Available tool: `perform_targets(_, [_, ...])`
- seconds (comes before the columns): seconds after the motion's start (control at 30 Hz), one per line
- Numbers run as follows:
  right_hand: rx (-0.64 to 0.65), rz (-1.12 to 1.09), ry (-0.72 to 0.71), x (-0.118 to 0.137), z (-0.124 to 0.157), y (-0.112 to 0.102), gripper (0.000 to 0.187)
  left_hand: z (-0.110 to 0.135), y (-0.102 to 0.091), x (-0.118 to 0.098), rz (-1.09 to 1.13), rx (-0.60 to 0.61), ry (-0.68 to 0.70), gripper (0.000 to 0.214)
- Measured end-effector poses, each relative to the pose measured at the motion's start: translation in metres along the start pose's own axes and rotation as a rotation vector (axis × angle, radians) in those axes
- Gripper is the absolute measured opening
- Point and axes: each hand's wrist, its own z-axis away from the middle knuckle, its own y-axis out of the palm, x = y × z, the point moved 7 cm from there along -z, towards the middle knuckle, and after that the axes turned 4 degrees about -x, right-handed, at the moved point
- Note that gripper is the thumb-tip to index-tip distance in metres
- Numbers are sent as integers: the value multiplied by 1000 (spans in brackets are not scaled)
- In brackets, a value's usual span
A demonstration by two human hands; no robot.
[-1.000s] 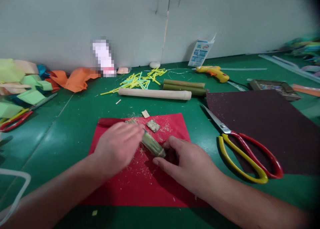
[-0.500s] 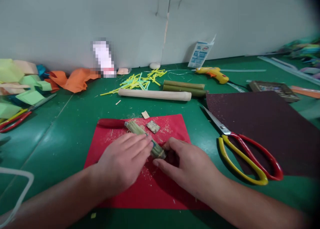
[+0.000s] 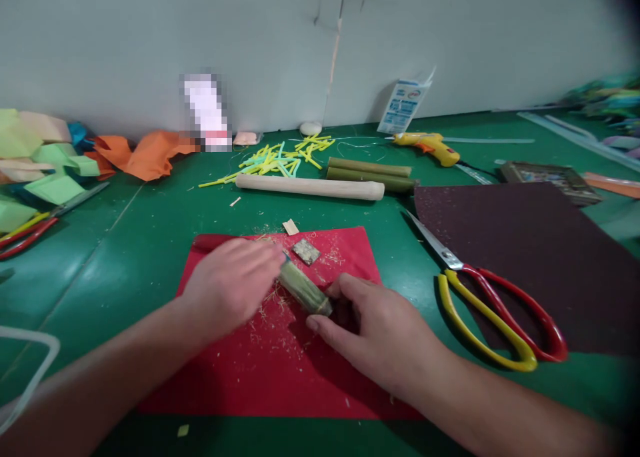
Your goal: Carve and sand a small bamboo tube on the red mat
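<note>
A short piece of green bamboo (image 3: 306, 290) lies slantwise over a dusty red sheet (image 3: 280, 370). My right hand (image 3: 380, 327) pinches its near end between thumb and fingers. Across its far part rests my left hand (image 3: 233, 277), slightly blurred, fingers pressed together. A small dark edge shows under those fingertips; what it belongs to is hidden. A dark red handle (image 3: 207, 242) pokes out beyond the left hand, its inner end covered. Beside the bamboo are a speckled grey square (image 3: 306, 251) and a pale wood chip (image 3: 291, 227).
Open scissors (image 3: 480, 290) lie at right, partly on a dark maroon sheet (image 3: 520, 244). Behind are a peeled stick (image 3: 310, 186), green bamboo lengths (image 3: 370, 174), yellow cut strips (image 3: 270, 160) and a yellow glue gun (image 3: 435, 149). Coloured paper (image 3: 155, 154) and other scissors (image 3: 35, 234) sit left.
My left hand has slid along the bamboo toward its far left end, uncovering the near part and hiding the far end. My right hand keeps its hold.
</note>
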Motion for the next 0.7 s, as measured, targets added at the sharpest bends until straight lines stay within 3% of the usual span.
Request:
perform_targets(0.07, [-2, -5, -1, 1, -1, 0, 21, -1, -1, 4, -21, -20, -37, 27])
perform_targets(0.23, [-23, 26, -29, 1, -2, 0, 22, -1, 1, -15, 67, 17, 63, 29])
perform_targets(0.5, [-82, 70, -94, 4, 3, -3, 30, 0, 7, 0, 22, 28, -1, 30])
perform_targets(0.7, [-85, 158, -131, 9, 3, -3, 16, -1, 1, 14, -19, -33, -8, 27])
